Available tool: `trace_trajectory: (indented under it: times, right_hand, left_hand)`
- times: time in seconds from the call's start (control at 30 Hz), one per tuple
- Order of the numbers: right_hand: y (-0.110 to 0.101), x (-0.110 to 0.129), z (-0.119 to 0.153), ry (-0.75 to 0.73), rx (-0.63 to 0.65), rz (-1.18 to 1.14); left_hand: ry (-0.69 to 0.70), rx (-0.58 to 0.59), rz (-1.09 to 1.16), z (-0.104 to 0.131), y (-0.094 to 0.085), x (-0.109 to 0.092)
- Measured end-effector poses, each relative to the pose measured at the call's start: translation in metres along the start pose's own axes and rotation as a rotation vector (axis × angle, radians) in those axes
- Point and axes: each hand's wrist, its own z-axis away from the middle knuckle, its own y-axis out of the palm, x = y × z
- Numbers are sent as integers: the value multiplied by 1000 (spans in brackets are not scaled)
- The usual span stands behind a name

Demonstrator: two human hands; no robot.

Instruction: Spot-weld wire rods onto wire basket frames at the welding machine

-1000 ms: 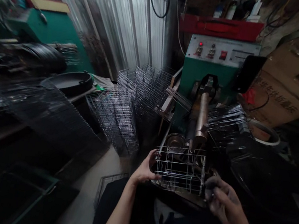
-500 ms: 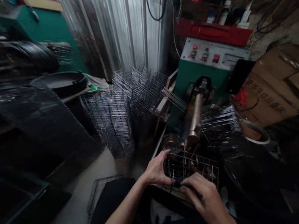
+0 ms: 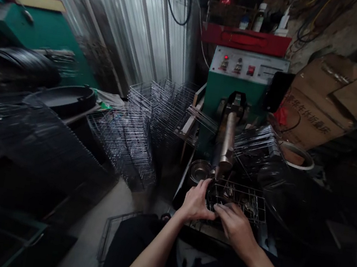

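Below the tip of a spot welding machine (image 3: 227,149), a wire grid (image 3: 253,198) lies across the machine's lower part. My left hand (image 3: 196,203) grips the grid's left side, its fingers on the far part and its thumb toward me. Close beside that thumb, my right hand (image 3: 235,224) is closed with its fingertips together at the grid's near part. Whether a small piece is pinched in the right fingertips is hidden. The welder's metal arm points down just beyond my left fingers.
Stacked wire grids (image 3: 128,143) stand left of the machine. Bundled thin wire rods (image 3: 254,142) lie right of it, near a round pan (image 3: 297,156). A large cardboard box (image 3: 318,103) leans behind. Another wire frame (image 3: 105,235) is low by my leg.
My left hand has moved right, closer to my right hand, while the right has shifted slightly left. The whole view has turned a little to the right.
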Motion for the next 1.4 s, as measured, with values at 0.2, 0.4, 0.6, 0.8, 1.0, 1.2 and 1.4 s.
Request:
trace_trajectory:
  times: [0.2, 0.4, 0.6, 0.8, 1.0, 1.2, 1.4]
  right_hand:
    - [3, -4, 0, 26, -30, -111]
    - [0, -8, -7, 43, -29, -122]
    - [-2, -12, -14, 42, -29, -120]
    - [-6, -10, -16, 86, -24, -210]
    - [-3, -12, -20, 185, -75, -211]
    - [13, -26, -39, 266, -126, -193]
    - [17, -30, -42, 291, -167, -228]
  left_hand:
    - [-11, 30, -46, -4, 5, 4]
    - [-12, 29, 23, -9, 6, 5]
    - [-9, 21, 45, -15, 2, 4]
    - [5, -7, 53, -10, -2, -5]
    - [-43, -25, -8, -12, -5, -8]
    - [-59, -27, -2, -39, -14, 3]
    - [-27, -23, -38, -44, -14, 10]
